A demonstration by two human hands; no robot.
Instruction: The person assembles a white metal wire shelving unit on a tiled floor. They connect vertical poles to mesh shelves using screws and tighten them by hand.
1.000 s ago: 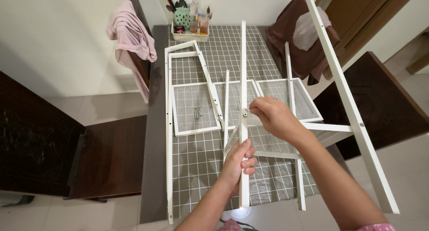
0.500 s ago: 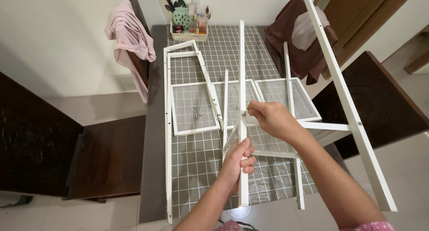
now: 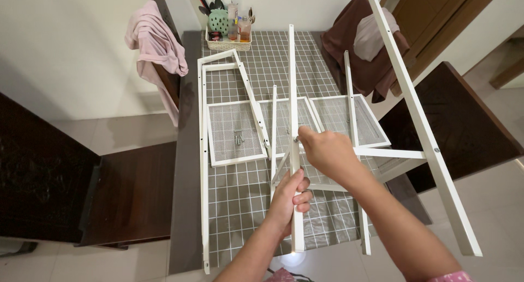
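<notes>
The left hand (image 3: 289, 197) grips the stiff, seemingly light white upright bar (image 3: 292, 96) low down, while the right hand (image 3: 325, 151) pinches its mid-joint.

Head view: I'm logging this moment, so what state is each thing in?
Left hand: gripping the white bar.
Right hand: closed at the bar's joint.
Mesh panels: lying flat on the table.
Pink cloth: draped over a chair.

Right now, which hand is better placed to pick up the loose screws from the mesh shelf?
Right hand: it only pinches the white bar; the left hand grips that bar. The screws lie on the mesh shelf.
</notes>
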